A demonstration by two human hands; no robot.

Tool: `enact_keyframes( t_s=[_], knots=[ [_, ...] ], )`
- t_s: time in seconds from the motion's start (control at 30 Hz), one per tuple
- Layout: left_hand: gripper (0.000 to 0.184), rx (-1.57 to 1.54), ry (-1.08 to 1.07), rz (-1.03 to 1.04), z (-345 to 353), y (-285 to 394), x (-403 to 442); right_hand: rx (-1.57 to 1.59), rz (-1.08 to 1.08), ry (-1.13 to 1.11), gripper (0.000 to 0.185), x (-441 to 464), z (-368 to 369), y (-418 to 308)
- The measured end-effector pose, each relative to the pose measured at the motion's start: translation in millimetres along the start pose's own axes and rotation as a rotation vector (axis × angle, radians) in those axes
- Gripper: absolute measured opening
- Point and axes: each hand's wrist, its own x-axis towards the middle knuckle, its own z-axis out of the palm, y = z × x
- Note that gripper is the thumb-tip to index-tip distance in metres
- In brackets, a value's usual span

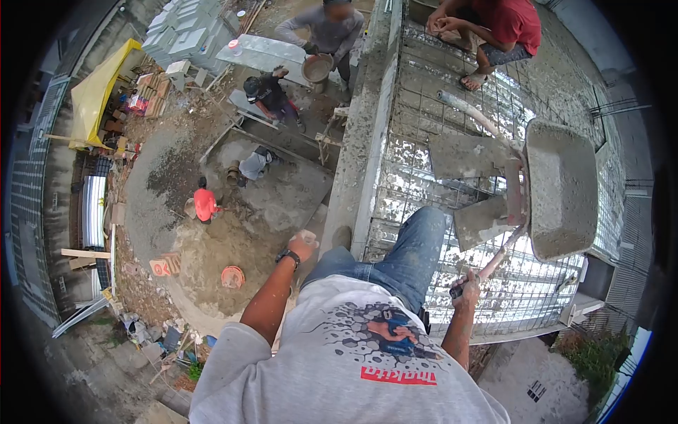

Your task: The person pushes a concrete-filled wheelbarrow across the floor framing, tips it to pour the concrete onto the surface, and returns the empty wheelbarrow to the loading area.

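Observation:
My right hand (466,288) is wrapped round the near handle of a cement-coated wheelbarrow (561,191), whose grey tub lies to the right over steel mesh. The other handle (470,109) reaches toward the upper left, with no hand on it. Out to the left, near my thigh and above the drop, my left hand (304,245) has a dark watch on the wrist. Its fingers are curled, and I cannot make out what, if anything, is in them.
Boards (466,157) lie on the rebar mesh (417,106). A concrete ledge (364,134) borders the drop. A person in red (512,25) crouches ahead. Below, several people work around a sand pile (191,254) and an orange bucket (232,276); one holds a basin (318,68).

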Motion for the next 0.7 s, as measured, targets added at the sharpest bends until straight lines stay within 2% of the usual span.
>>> enact_keyframes(
  t_s=[0.03,0.07,0.23,0.33,0.57,0.67,0.7],
  knots=[
    [0.036,0.057,-0.003,-0.008,-14,37,-19,-0.033,0.002,0.027,0.029,0,-1,0],
    [0.036,0.044,-0.017,0.005,-13,42,-12,-0.068,-0.035,0.054,0.028,-27,16,-11],
    [0.034,0.059,-0.091,0.097,-6,50,9,0.035,-0.013,0.111,0.025,-27,19,-10],
    [0.035,0.138,-0.103,0.168,0,55,26,-0.014,-0.032,0.146,0.017,-30,20,-12],
    [0.038,0.345,-0.26,0.316,8,126,51,0.065,0.01,0.219,0.024,-50,30,-24],
    [0.037,0.138,-0.347,0.25,20,160,83,-0.042,-0.152,0.187,0.024,-65,28,-27],
    [0.037,0.182,-0.333,0.346,20,176,98,-0.139,-0.174,0.21,0.025,-57,22,-19]
  ],
)
